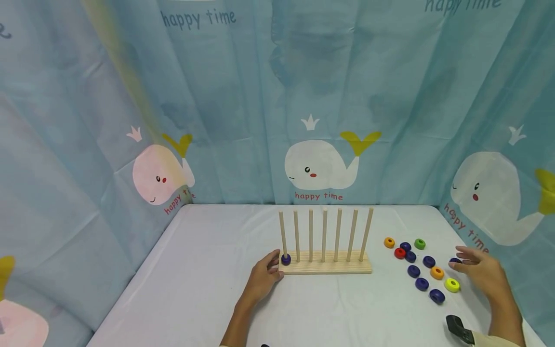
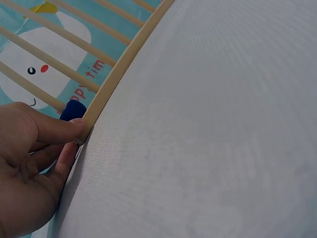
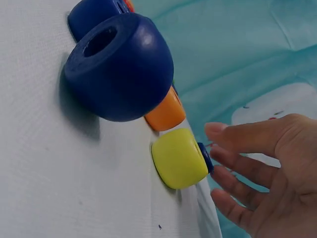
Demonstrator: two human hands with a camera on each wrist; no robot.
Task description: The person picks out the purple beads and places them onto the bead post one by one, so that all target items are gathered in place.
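Observation:
My left hand [image 1: 261, 278] grips the left end of a wooden peg stand [image 1: 325, 268], thumb at the front edge in the left wrist view. One dark blue bead [image 1: 285, 260] sits at the foot of the stand's leftmost peg; the other upright pegs carry nothing. At the far right, my right hand [image 1: 483, 271] reaches over the table with fingers spread and slightly bent. Its fingertips are right at a blue bead [image 1: 455, 261], partly hidden by them. In the right wrist view that bead [image 3: 205, 157] shows behind a yellow bead [image 3: 179, 158], with thumb and fingers beside it.
Loose beads lie between the stand and my right hand: several blue ones [image 1: 422, 284], a red [image 1: 400, 253], a green [image 1: 419, 244], and two orange [image 1: 437, 273]. A white cloth covers the table [image 1: 208, 270]. Blue whale-print curtains [image 1: 243, 159] enclose the back and sides.

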